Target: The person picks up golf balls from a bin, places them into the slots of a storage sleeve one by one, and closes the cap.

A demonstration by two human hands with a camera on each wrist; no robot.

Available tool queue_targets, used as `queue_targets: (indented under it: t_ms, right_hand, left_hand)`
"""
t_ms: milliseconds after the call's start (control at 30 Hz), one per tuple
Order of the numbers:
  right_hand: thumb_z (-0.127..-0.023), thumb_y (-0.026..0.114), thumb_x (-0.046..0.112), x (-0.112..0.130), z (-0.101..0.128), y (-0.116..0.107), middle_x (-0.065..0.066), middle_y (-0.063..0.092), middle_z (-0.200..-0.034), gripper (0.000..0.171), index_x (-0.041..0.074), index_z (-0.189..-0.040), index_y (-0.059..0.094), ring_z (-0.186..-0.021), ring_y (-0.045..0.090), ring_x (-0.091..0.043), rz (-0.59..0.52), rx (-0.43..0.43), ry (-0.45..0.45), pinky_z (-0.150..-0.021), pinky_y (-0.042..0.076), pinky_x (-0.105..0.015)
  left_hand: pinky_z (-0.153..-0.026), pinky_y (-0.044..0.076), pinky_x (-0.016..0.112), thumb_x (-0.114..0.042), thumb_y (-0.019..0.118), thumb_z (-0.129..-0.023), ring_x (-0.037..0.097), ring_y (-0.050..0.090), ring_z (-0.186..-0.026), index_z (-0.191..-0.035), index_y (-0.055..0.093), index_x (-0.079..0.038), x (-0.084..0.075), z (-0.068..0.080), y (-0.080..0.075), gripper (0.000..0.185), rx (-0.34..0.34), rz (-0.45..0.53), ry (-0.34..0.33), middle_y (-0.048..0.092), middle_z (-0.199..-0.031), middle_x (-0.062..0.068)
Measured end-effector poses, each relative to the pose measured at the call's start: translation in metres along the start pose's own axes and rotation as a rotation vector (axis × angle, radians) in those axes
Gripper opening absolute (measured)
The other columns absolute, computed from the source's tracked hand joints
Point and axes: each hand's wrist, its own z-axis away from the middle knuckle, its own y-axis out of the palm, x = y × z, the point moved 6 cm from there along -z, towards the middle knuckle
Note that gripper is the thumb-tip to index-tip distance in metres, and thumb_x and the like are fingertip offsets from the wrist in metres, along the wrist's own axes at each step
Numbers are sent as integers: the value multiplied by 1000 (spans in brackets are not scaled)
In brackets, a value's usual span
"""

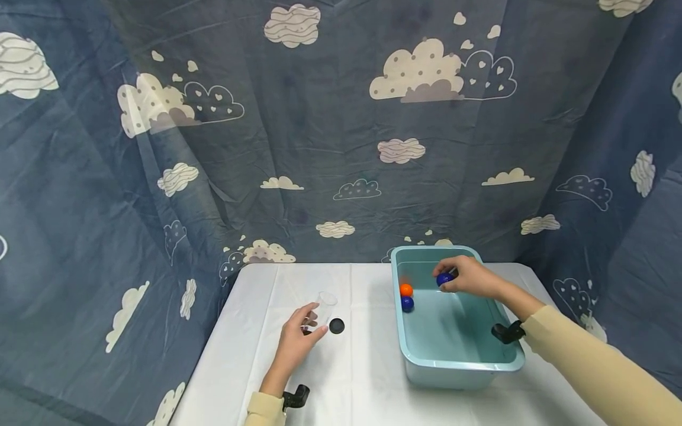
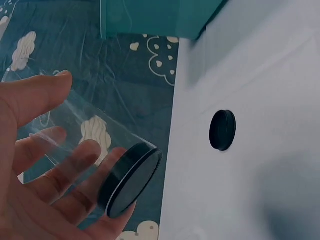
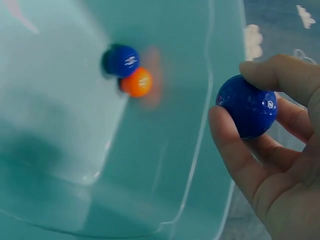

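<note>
Head view shows the teal tub [image 1: 407, 349] under the right hand [image 1: 469, 277], which pinches a blue ball [image 1: 444, 279]. Left hand [image 1: 295, 343] grips a clear tube [image 1: 322, 307]. Next, I think, ball meets tube mouth.

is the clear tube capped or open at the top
Open. The tube in the left hand has a black cap only at its bottom; another cap lies on the table beside it.
</note>
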Motion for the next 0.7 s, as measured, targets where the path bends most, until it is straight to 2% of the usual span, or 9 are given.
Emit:
queue_targets:
  t_ms: [200,433,567,700]
  right_hand:
    - [-82,83,10,16,10,-10,-9,67,-107,33,12,-113,70,-89,64,-26,2,-54,-51,-72,60,-36]
    - [-79,84,9,34,17,-17,-13,66,-112,38,14,-114,71,-95,67,-32,-4,-132,-60,-73,60,-37]
    - [-81,84,12,43,21,-19,-17,64,-118,38,15,-116,71,-98,66,-35,-26,-169,-41,-73,60,-38]
    - [-83,85,19,53,25,-20,-14,65,-119,38,17,-118,70,-98,66,-33,-34,-216,-44,-74,60,-39]
  left_hand:
    - [-78,57,40,-23,84,-84,20,68,-93,-139,59,-14,-14,3,4,61,19,-50,64,65,-105,2]
    - [-80,56,43,-25,83,-85,18,68,-92,-139,57,-13,-30,5,7,61,20,-30,111,67,-107,3]
    - [-79,56,42,-29,82,-86,19,68,-92,-137,59,-16,-36,6,10,58,23,-22,97,67,-108,-1]
    - [-77,56,41,-33,81,-87,21,67,-91,-134,61,-15,-40,8,13,54,40,-9,85,66,-107,-4]
